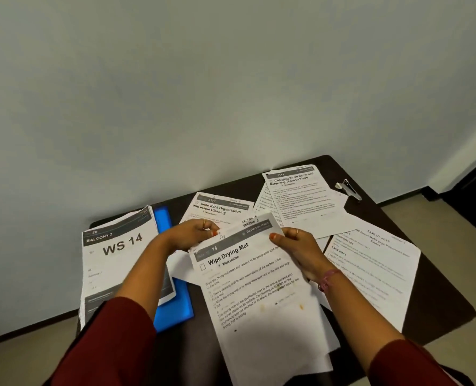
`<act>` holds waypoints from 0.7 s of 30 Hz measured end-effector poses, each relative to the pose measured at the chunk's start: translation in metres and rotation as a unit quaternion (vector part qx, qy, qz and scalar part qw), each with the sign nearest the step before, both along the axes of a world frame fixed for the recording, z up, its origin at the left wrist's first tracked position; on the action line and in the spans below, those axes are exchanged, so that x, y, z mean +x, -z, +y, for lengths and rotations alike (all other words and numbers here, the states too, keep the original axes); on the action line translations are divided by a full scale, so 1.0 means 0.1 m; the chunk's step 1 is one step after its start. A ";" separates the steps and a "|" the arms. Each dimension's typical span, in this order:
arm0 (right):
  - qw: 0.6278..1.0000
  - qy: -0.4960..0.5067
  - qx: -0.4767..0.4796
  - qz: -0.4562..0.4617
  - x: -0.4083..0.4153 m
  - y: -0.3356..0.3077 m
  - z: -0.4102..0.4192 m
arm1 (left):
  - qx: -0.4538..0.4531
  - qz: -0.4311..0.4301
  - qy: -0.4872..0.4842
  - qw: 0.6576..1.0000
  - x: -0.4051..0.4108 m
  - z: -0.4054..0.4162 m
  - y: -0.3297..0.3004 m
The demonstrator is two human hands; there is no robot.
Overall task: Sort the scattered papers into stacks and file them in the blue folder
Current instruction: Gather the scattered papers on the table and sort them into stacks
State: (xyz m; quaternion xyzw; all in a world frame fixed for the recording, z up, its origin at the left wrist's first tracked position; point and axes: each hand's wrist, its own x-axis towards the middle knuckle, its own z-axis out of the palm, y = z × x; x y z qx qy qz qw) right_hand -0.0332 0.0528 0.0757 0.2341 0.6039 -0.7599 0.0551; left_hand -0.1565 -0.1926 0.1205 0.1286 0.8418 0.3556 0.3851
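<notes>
Two hands hold one small bundle of white printed paper sheets (pixel 248 277), headed "Wipe Drying Mat", just above the near middle of the dark brown table (pixel 442 288). Such sheets are light, thin and floppy, and they slide easily on each other, so the bundle is best held at two opposite edges near the top, as it is now, and probably tapped on the table to bring the edges even. The left hand (pixel 190 234) pinches the top left corner of the bundle between thumb and curled fingers, a narrow grip. The right hand (pixel 298 246) holds the right edge, with the thumb on the printed face and the other fingers hidden behind the paper. Left of the bundle lies the flat bright blue plastic folder (pixel 175 307), and a white sheet printed "WS 14" (pixel 120 254) covers most of it. To the right rests a white text page with a "TASK ID" heading (pixel 376 271). Farther back are the white "Shoe Rack Organization" sheet (pixel 220 208) and a loose fan of white sheets headed "Charging Small Items" (pixel 300 201). Near the far right corner lies a small metal clip (pixel 348 188). The folder seems not yet in use, so the sorting is probably at an early stage.
</notes>
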 end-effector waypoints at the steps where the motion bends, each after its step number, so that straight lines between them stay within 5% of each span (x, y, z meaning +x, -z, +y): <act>1: 1.000 -0.006 0.008 -0.001 0.00 0.03 0.00 | 0.001 0.002 0.007 1.000 0.00 0.01 0.04; 9: 0.998 -0.004 0.053 0.016 -0.13 0.20 -0.03 | 0.027 -0.024 -0.011 0.999 -0.15 -0.02 0.35; 14: 0.997 0.019 0.070 0.012 -0.33 0.31 -0.02 | 0.056 -0.027 -0.143 0.988 -0.35 -0.06 0.65; 18: 0.996 0.050 0.070 -0.003 -0.57 0.45 -0.01 | -0.052 0.121 -0.233 0.964 -0.56 -0.15 0.91; 21: 0.994 0.102 0.037 -0.029 -0.83 0.58 -0.03 | -0.151 0.135 -0.225 0.953 -0.76 -0.33 1.17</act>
